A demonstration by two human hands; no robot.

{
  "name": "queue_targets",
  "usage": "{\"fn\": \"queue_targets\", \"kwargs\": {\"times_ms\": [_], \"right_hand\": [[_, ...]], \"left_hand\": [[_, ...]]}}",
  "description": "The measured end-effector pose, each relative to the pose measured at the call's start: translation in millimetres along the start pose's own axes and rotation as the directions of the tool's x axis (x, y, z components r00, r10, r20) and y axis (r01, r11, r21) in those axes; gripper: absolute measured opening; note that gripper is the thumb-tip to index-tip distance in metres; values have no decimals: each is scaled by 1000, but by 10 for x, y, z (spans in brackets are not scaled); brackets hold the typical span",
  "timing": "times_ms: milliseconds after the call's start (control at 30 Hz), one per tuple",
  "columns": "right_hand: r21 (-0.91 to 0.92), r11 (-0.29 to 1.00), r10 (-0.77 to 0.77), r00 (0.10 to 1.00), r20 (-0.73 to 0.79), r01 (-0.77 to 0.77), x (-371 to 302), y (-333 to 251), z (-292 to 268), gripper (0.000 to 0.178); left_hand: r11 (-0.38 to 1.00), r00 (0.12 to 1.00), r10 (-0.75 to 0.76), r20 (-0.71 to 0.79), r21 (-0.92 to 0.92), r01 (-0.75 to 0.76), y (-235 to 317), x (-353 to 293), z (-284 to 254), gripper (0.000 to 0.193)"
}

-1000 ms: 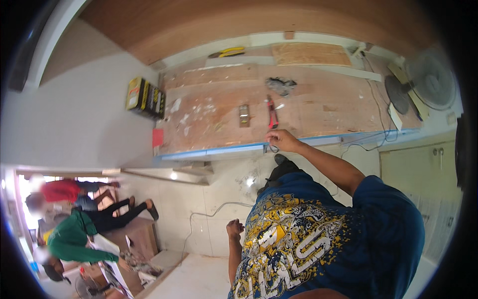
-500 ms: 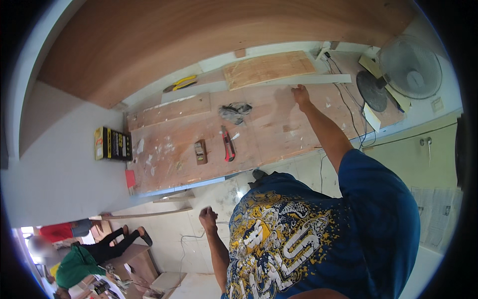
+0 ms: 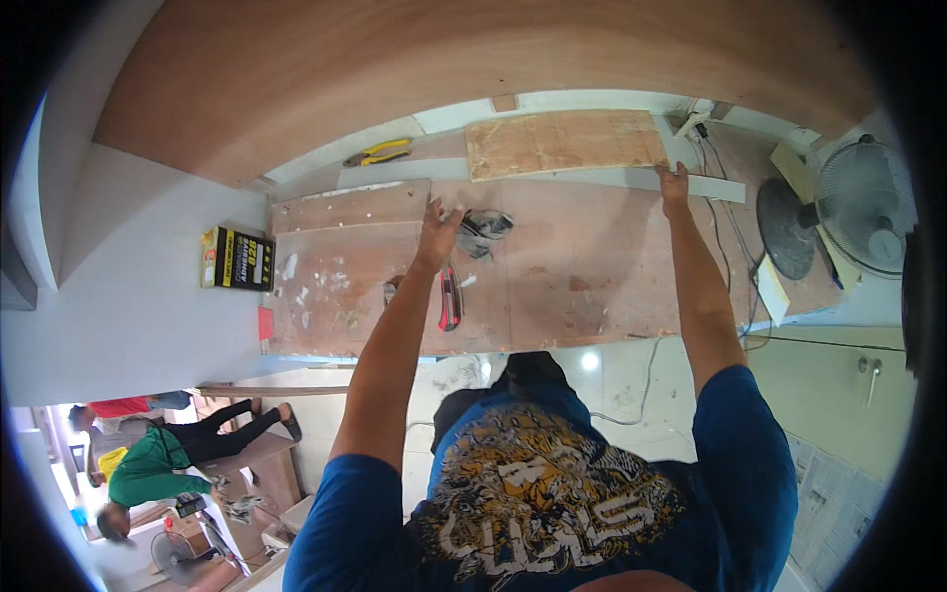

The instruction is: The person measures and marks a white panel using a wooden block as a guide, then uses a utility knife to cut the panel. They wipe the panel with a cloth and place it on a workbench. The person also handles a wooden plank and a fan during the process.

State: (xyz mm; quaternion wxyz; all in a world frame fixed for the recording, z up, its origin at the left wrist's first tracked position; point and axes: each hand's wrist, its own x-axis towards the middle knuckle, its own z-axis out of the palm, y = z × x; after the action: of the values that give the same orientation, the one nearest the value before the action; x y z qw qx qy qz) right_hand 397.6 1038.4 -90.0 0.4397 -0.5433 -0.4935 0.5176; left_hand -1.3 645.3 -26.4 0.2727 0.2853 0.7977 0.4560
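My left hand [image 3: 439, 235] reaches over the workbench [image 3: 552, 266], fingers apart and holding nothing, beside a crumpled grey cloth [image 3: 485, 232]. My right hand [image 3: 675, 185] is at the near right corner of a plywood board [image 3: 567, 146]; its thumb and fingers look spread, touching or almost touching the corner. Partly under that board lies a long white strip [image 3: 718, 187]. Below my left hand rests a red and black utility knife [image 3: 451, 301]. My left forearm mostly hides a small wooden hand plane [image 3: 391, 288].
Yellow-handled pliers [image 3: 380, 153] lie at the back, near a flat wooden panel [image 3: 350, 207]. A black and yellow box [image 3: 239, 259] stands by the left wall. At right are a fan [image 3: 863, 207] and cables [image 3: 718, 212]. A person in green [image 3: 158, 464] is at the lower left.
My left hand has risen from beside my body to above the bench. My right hand has moved right, from near the white strip to the board's corner. The view has shifted.
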Motion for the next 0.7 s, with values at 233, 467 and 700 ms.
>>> {"fn": "queue_targets", "kwargs": {"times_ms": [233, 467, 700], "right_hand": [[-106, 994, -30, 995, 98, 40, 235, -31, -229, 100], [-533, 846, -26, 1000, 12, 28, 866, -12, -327, 87], [-529, 824, -216, 976, 36, 202, 178, -707, -254, 80]], "left_hand": [[997, 998, -46, 31, 68, 44, 208, 824, 831, 98], [967, 962, -256, 91, 9, 256, 512, 1256, 1218, 105], [970, 983, -152, 100, -178, 168, 941, 715, 458, 86]]}}
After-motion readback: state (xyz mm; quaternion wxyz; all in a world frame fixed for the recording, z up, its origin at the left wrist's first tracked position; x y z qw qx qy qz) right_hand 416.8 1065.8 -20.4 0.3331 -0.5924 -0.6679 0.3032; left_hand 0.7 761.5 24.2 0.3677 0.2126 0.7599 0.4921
